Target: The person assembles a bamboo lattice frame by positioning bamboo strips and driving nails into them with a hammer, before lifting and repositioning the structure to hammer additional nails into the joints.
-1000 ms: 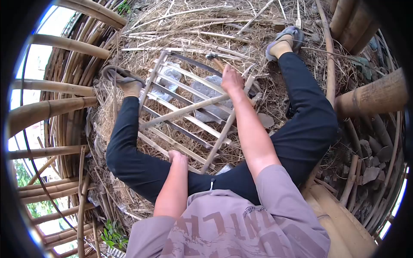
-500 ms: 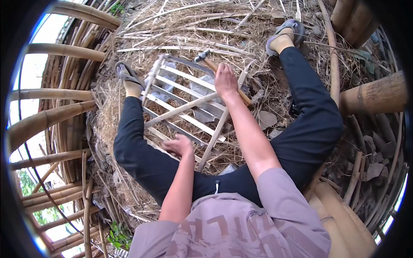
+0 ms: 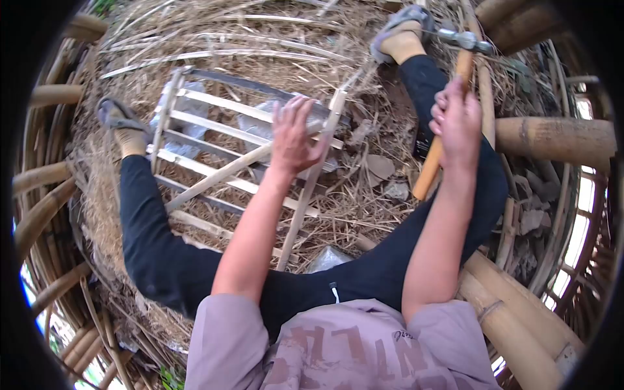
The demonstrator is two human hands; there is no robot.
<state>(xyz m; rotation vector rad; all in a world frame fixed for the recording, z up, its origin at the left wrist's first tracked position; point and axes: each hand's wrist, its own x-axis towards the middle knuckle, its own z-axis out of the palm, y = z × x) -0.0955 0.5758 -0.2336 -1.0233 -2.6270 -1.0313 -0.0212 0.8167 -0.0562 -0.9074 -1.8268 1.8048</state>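
Note:
My right hand [image 3: 458, 127] is wrapped round the wooden handle of a hammer [image 3: 428, 170], raised over my right leg. The hammer's metal head points up and away from me. My left hand [image 3: 296, 138], fingers apart, is over the right part of a slatted wooden frame [image 3: 221, 170]. Its thumb is close to the side bar [image 3: 314, 170]; whether it touches the wood I cannot tell. The frame lies on the ground between my legs, with pale and dark slats and a diagonal brace [image 3: 221, 174]. My left hand hides part of the brace's upper end.
Dry straw and long split bamboo strips [image 3: 221, 55] cover the ground beyond the frame. Clear plastic [image 3: 328, 259] lies near my lap. Thick bamboo poles [image 3: 552, 138] stand at the right, and more poles [image 3: 42, 177] line the left. Broken stones [image 3: 533, 218] lie at the right.
My right hand has lifted the hammer off the frame and carried it right. My left hand has moved up from the frame's near side to its right part. The view has shifted.

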